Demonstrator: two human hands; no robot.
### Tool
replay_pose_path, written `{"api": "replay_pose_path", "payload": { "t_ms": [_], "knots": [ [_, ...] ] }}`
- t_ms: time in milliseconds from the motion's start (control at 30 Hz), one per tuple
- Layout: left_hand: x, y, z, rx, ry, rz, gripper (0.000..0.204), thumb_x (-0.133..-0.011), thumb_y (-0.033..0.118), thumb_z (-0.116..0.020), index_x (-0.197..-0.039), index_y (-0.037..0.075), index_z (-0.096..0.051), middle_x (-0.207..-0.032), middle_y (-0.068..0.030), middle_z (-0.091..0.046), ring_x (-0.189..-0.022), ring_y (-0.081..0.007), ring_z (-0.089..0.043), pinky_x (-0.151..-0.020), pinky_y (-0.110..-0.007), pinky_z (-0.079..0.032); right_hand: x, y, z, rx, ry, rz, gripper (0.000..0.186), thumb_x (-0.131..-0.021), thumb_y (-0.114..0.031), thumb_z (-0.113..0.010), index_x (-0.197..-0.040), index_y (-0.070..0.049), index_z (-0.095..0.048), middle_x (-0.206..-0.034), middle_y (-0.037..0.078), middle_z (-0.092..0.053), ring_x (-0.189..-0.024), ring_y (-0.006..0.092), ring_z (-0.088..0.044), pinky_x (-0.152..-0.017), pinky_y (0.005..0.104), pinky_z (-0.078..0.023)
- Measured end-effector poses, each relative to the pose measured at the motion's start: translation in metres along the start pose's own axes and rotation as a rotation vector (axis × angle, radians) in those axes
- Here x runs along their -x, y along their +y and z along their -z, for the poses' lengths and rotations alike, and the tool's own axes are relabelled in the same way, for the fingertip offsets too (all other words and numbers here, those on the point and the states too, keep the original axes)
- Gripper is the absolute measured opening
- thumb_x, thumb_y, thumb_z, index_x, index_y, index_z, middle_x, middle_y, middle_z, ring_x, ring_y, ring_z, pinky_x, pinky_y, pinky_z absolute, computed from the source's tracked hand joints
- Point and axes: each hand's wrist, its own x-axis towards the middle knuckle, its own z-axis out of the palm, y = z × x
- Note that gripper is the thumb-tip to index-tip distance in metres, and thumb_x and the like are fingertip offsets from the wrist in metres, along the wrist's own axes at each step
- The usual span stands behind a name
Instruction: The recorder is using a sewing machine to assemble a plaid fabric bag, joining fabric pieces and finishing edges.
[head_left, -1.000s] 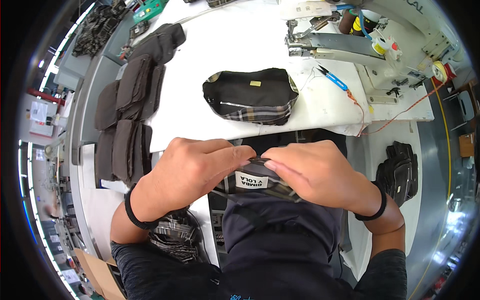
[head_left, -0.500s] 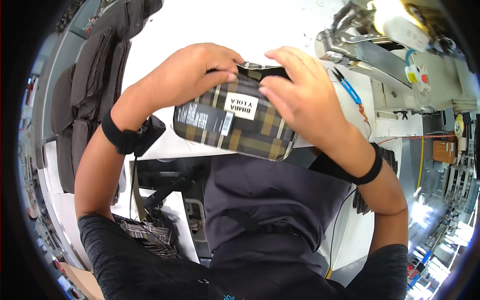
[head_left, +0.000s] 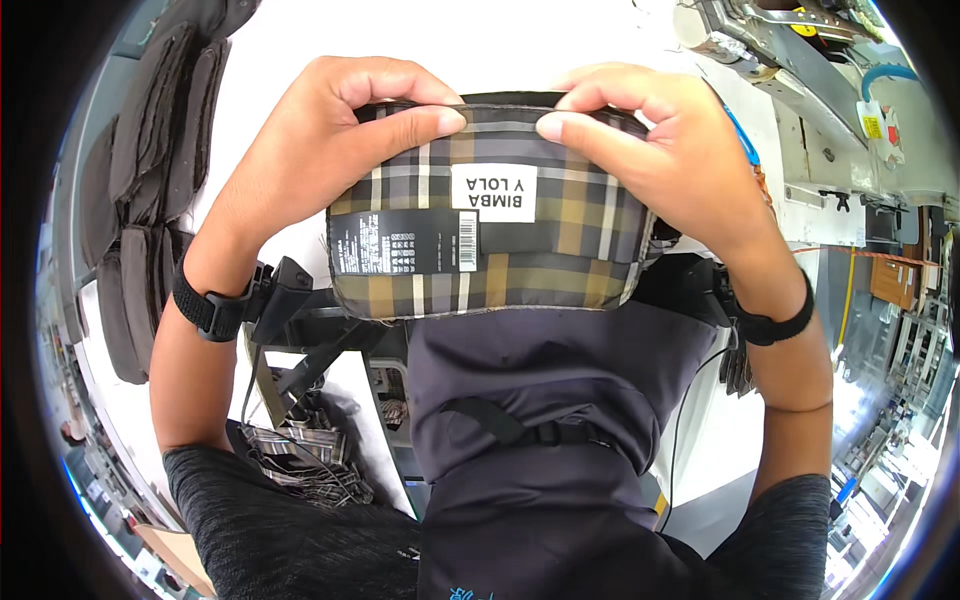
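A plaid fabric pouch (head_left: 560,245) in brown, grey and white hangs between my hands at the table's near edge. Its face bears a white label (head_left: 494,193) and a dark printed tag (head_left: 405,243), both upside down to me. My left hand (head_left: 350,130) pinches the top edge left of the middle, thumb on the near side. On the right, my right hand (head_left: 650,140) pinches the same edge, its thumb a short way from the left one. A dark strip shows behind the pinched edge. The pouch's far side is hidden.
Stacks of dark padded fabric pieces (head_left: 150,130) line the left side of the white table (head_left: 480,45). Blue thread snips (head_left: 742,130) lie partly behind my right hand. Sewing machine parts (head_left: 770,45) stand at the far right. Plaid pieces (head_left: 300,450) sit below on the left.
Both hands now pinch the top edge with the thumbs in front, where the opening gaped before. The pouch has turned level and lies flatter, facing me.
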Motion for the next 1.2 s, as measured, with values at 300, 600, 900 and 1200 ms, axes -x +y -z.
{"api": "replay_pose_path", "payload": {
  "t_ms": [300,600,900,1200],
  "knots": [
    [-0.003,0.005,0.003,-0.362,-0.002,-0.299,0.011,-0.092,0.010,-0.078,-0.098,0.000,-0.078,-0.106,-0.0104,-0.077,-0.091,-0.0228,-0.071,-0.083,-0.031,-0.055,0.004,0.010,0.001,0.225,0.087,0.309,0.020,-0.092,-0.021,-0.076,-0.095,-0.002,-0.073,-0.080,0.012,-0.068,-0.071,0.0281,-0.065,-0.067,0.0371,-0.051],
    [-0.007,-0.019,-0.011,-0.278,0.192,-0.366,0.014,-0.092,0.012,-0.079,-0.102,0.002,-0.076,-0.092,-0.0045,-0.075,-0.081,-0.0146,-0.069,-0.073,-0.028,-0.053,-0.005,0.017,0.001,-0.027,-0.025,0.083,0.016,-0.098,-0.015,-0.076,-0.097,-0.001,-0.070,-0.083,-0.003,-0.065,-0.077,0.0033,-0.055,-0.070,0.0224,-0.046],
    [-0.021,-0.017,-0.006,-0.041,0.005,-0.115,0.010,-0.098,0.008,-0.074,-0.101,0.005,-0.065,-0.098,0.0035,-0.066,-0.089,-0.0042,-0.060,-0.083,-0.023,-0.050,-0.007,0.012,0.002,-0.171,-0.001,-0.160,0.014,-0.098,-0.014,-0.077,-0.095,-0.001,-0.074,-0.073,-0.005,-0.066,-0.064,0.0000,-0.054,-0.057,0.0190,-0.042],
    [-0.025,-0.017,-0.014,0.211,0.038,-0.071,0.025,-0.101,0.013,-0.072,-0.123,0.001,-0.071,-0.102,0.0003,-0.074,-0.093,-0.0043,-0.065,-0.083,-0.022,-0.053,-0.005,0.023,0.000,-0.088,0.016,0.012,0.015,-0.097,-0.015,-0.076,-0.094,0.000,-0.072,-0.081,-0.004,-0.065,-0.075,0.0027,-0.056,-0.068,0.0213,-0.045]
  ]
}}
